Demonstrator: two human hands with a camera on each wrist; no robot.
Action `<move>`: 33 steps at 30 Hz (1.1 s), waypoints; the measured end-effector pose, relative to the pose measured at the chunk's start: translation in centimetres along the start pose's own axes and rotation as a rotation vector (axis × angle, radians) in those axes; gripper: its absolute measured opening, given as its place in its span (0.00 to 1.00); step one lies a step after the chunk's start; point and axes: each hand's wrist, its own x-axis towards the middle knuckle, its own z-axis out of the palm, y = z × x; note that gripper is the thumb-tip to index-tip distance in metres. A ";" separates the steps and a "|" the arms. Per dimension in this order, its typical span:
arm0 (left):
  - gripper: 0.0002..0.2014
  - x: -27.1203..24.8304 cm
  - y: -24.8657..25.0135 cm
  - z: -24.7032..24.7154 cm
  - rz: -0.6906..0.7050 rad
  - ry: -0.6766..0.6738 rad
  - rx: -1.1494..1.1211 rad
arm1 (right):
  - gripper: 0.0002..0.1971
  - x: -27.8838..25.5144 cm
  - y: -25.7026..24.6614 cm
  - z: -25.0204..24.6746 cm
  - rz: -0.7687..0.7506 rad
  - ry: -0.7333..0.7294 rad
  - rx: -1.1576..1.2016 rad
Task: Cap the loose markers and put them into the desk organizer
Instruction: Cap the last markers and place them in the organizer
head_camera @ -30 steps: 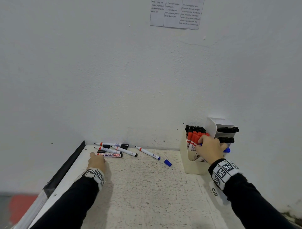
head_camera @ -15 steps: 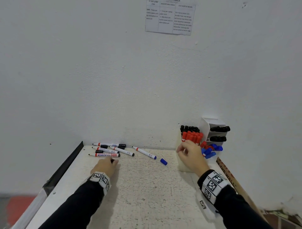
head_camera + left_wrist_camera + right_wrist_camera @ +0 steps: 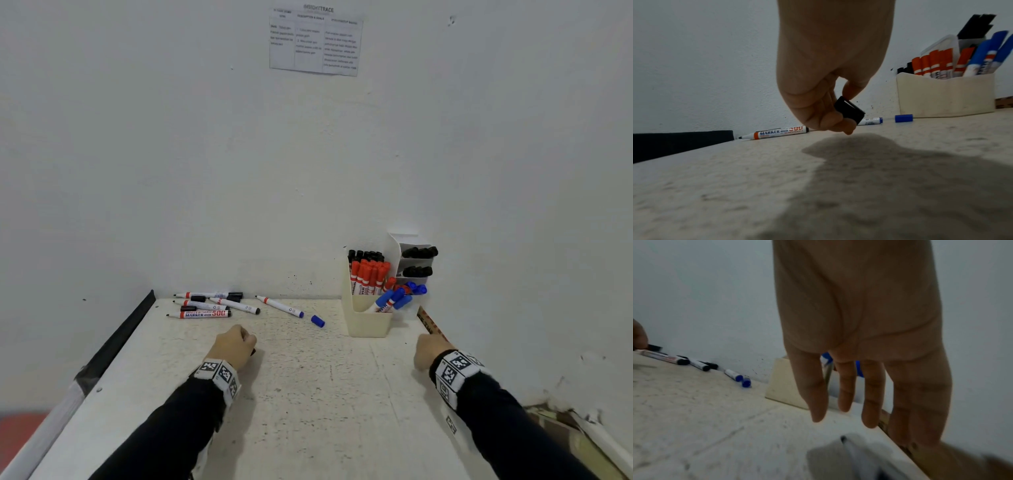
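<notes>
Surface: speckled off-white desk top (image 3: 308, 394) set against a white wall, with a printed sheet (image 3: 315, 42) taped high on the wall.
Desk organizer: cream desk organizer (image 3: 368, 317) at the back right of the desk. It holds capped red, black and blue markers, standing or leaning.
Loose markers: a cluster lies at the back left, near the wall. The front one is an uncapped whiteboard marker (image 3: 200, 314) with a black tip. Further right lies a slim blue marker (image 3: 279, 306), uncapped, with its blue cap (image 3: 318, 321) just beside its rear end.
Left hand: left hand (image 3: 233, 346) hangs just above the desk, in front of the cluster. Its fingers are curled and pinch a black cap (image 3: 850, 110).
Right hand: right hand (image 3: 865, 340) is off to the right of the organizer. Its fingers are straight, relaxed and hold nothing.
Handling, judged: markers are light, rigid and smooth, and will roll if nudged. Grip the barrel at mid-length, clear of the wet tip.
Cap, judged: small and hard, easy to drop. Hold it by its sides with the open end toward the tip, then press until seated.
Step in hand, judged: mate the black cap with the whiteboard marker.
</notes>
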 end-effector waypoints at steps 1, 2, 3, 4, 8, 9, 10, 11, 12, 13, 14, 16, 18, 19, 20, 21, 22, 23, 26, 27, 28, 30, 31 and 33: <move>0.07 -0.3 0.1 0.2 0.024 -0.004 -0.006 | 0.18 -0.1 0.6 0.4 0.013 0.002 -0.009; 0.09 -0.5 0.3 0.4 0.052 -0.004 -0.003 | 0.18 -0.2 1.0 0.7 0.015 0.010 -0.007; 0.11 -0.8 0.4 0.5 0.069 -0.004 0.006 | 0.18 -0.5 1.2 0.9 0.022 0.015 -0.014; 0.13 -0.9 0.4 0.7 0.081 -0.002 0.007 | 0.17 -0.6 1.3 1.2 0.028 0.029 0.000; 0.14 -1.6 0.8 1.5 0.103 -0.012 -0.001 | 0.17 -0.8 1.7 1.8 0.038 0.044 0.018; 0.14 -1.7 0.9 1.7 0.108 -0.015 -0.009 | 0.17 -0.8 1.7 1.8 0.039 0.040 0.011; 0.14 -1.7 0.9 1.8 0.114 -0.010 -0.021 | 0.17 -0.7 1.8 1.9 0.033 0.042 0.022; 0.14 -1.9 0.9 1.9 0.110 -0.010 -0.032 | 0.17 -0.9 1.5 1.7 0.035 0.031 0.029; 0.14 -2.0 1.0 2.0 0.107 -0.010 -0.044 | 0.17 -1.0 1.4 1.7 0.039 0.032 0.033; 0.14 -2.1 1.1 2.0 0.101 -0.012 -0.057 | 0.17 -1.1 1.0 1.5 0.044 0.027 0.042; 0.14 -2.2 1.1 2.1 0.102 -0.012 -0.069 | 0.17 -1.0 0.7 1.4 0.035 0.031 0.057; 0.14 -2.6 1.3 2.1 0.119 -0.022 -0.076 | 0.16 -1.1 0.0 1.1 -0.007 0.021 0.105; 0.13 -2.9 1.5 2.2 0.131 -0.026 -0.097 | 0.13 -1.2 -1.1 0.8 -0.110 0.007 0.195; 0.12 -3.0 1.6 2.2 0.136 -0.030 -0.129 | 0.10 -1.3 -1.7 0.6 -0.167 0.002 0.260; 0.10 -3.1 1.6 2.3 0.141 -0.032 -0.174 | 0.07 -1.5 -2.4 0.4 -0.221 -0.003 0.331; 0.08 -3.2 1.7 2.4 0.140 -0.038 -0.225 | 0.06 -1.9 -3.2 0.2 -0.281 -0.017 0.391; 0.06 -3.4 1.9 2.4 0.138 -0.042 -0.273 | 0.07 -2.3 -4.1 -0.1 -0.342 -0.027 0.435; 0.04 -3.5 2.1 2.4 0.138 -0.044 -0.310 | 0.09 -2.7 -5.0 -0.3 -0.394 -0.040 0.460; 0.05 -4.0 2.8 2.4 0.148 -0.032 -0.372 | 0.13 -3.9 -7.7 -0.3 -0.516 -0.103 0.518; 0.06 -4.2 3.0 2.3 0.147 -0.025 -0.382 | 0.12 -4.2 -8.5 -0.1 -0.556 -0.110 0.521; 0.06 -4.3 3.1 2.3 0.143 -0.022 -0.393 | 0.12 -4.6 -9.2 0.1 -0.591 -0.113 0.515; 0.06 -4.4 3.0 2.2 0.131 -0.024 -0.410 | 0.11 -5.1 -10.5 0.5 -0.643 -0.117 0.513; 0.06 -4.5 3.0 2.2 0.128 -0.026 -0.414 | 0.11 -5.2 -11.0 0.7 -0.660 -0.119 0.521; 0.06 -4.6 2.9 2.0 0.130 -0.037 -0.420 | 0.11 -5.5 -11.7 1.0 -0.678 -0.126 0.525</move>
